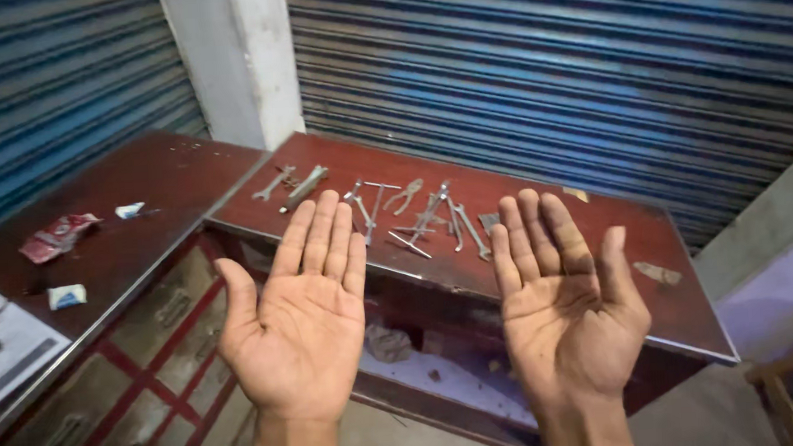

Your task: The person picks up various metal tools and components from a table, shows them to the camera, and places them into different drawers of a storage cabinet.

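Note:
My left hand and my right hand are both raised palm up in front of me, fingers spread, holding nothing. Behind them stands a dark red counter. On its top lie several metal hand tools: a spanner, a thick metal bar tool, pliers and a cluster of thin wrenches. The fingertips of my left hand overlap the counter's front edge in the view. Neither hand touches any tool.
A second dark red counter runs along the left, carrying a red wrapper, small white and blue packets and papers. Blue roller shutters and a white pillar stand behind. A wooden frame sits at lower right.

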